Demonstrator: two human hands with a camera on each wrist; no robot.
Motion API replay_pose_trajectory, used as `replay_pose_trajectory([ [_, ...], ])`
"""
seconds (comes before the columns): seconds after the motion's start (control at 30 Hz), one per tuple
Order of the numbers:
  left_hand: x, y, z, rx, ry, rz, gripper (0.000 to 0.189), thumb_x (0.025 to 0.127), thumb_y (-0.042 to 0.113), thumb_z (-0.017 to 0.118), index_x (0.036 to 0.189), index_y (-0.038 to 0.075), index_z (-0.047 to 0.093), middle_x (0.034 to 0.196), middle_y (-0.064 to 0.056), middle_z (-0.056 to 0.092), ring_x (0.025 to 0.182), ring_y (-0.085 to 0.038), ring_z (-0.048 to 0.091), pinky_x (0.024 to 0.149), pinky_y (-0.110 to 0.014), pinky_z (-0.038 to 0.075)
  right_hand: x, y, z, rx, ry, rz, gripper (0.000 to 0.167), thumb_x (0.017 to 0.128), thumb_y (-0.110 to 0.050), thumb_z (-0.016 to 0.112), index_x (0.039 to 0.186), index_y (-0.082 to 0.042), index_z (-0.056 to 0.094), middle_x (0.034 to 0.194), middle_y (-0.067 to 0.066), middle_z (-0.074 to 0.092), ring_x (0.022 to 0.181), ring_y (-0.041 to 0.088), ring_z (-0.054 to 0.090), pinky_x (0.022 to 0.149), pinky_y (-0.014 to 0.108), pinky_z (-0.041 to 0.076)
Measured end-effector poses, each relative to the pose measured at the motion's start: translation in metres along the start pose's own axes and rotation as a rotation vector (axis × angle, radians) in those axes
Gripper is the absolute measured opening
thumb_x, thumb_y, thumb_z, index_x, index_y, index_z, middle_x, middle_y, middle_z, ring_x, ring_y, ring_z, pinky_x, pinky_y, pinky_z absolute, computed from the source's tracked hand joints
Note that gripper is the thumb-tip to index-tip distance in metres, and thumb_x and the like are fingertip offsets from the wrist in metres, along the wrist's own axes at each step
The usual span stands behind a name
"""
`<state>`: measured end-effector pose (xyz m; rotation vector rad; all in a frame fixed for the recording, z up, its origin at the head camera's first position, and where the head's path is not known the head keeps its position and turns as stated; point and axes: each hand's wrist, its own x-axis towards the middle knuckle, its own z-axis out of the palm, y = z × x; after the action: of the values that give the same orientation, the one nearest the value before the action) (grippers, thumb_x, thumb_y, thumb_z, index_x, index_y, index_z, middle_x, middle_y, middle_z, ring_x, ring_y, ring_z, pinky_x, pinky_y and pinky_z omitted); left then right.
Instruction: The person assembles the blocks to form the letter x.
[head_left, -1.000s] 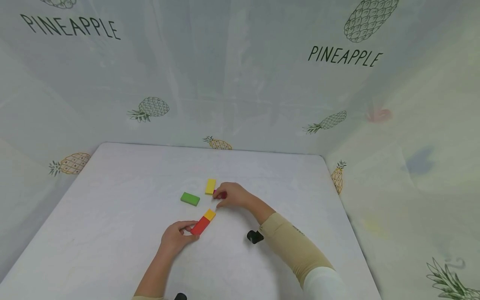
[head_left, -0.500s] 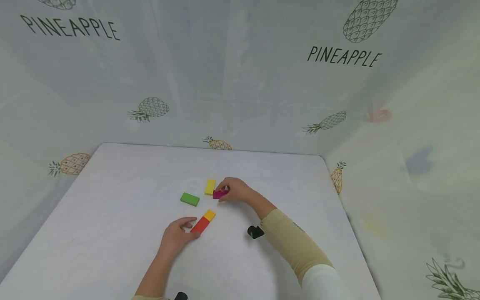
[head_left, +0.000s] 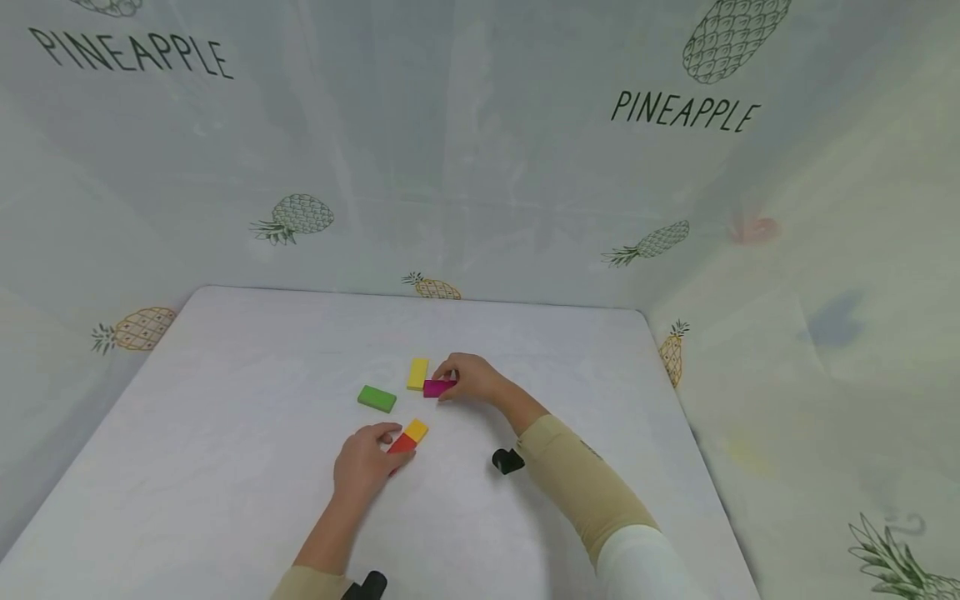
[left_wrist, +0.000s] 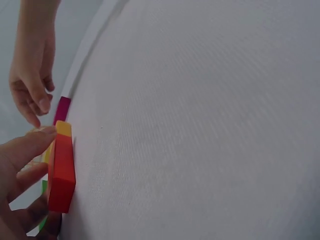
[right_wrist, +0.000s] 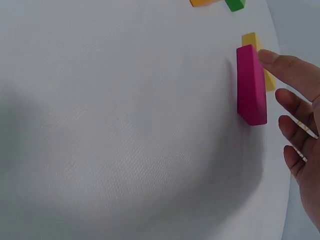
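At right grip [head_left: 476, 380], thumb touching, fingers apart: magenta block [head_left: 437, 389]. Between thumb and fingers of left grip [head_left: 362, 462], clamping unclear: red block [head_left: 402, 442]. Apparent step: positioning both; next move seemingly calls for light nudges.

The left hand [head_left: 360, 462] moved forward over the red block [head_left: 402, 442], hiding more of it, and more left sleeve [head_left: 309, 583] showed. The right hand [head_left: 472, 379] shifted slightly, baring much more of the magenta block [head_left: 437, 388].
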<state>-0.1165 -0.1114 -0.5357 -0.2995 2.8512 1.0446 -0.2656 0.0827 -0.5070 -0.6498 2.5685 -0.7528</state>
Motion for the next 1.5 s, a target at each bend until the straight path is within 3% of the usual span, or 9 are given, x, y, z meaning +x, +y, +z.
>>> replay_pose_trajectory([
  [0.6,0.006,0.005,0.009,0.040,0.095,0.009,0.035,0.072,0.033,0.086,0.099,0.013,0.077,0.082,0.000,0.065,0.071,-0.018,0.055,0.055,-0.030,0.042,0.007,0.010,0.008,-0.068,0.008,-0.027,0.039,0.078,-0.030,0.084,0.113,-0.021,0.072,0.093,-0.010,0.057,0.089,0.010,0.052,0.076,0.022,0.046],
  [0.97,0.007,0.004,0.011,0.047,0.116,0.003,0.034,0.071,0.035,0.086,0.096,0.014,0.077,0.079,0.002,0.065,0.071,-0.018,0.055,0.055,-0.030,0.042,0.010,0.011,0.010,-0.091,0.012,-0.054,0.039,0.078,-0.032,0.084,0.114,-0.024,0.071,0.098,-0.011,0.057,0.094,0.009,0.051,0.080,0.023,0.046],
  [1.5,0.007,0.005,0.017,0.074,0.136,-0.015,0.045,0.071,0.041,0.085,0.105,0.014,0.075,0.078,0.000,0.060,0.071,-0.021,0.051,0.060,-0.034,0.040,0.017,0.013,0.010,-0.154,-0.017,-0.032,0.041,0.078,-0.031,0.084,0.116,-0.023,0.070,0.100,-0.010,0.057,0.096,0.009,0.051,0.084,0.025,0.043],
])
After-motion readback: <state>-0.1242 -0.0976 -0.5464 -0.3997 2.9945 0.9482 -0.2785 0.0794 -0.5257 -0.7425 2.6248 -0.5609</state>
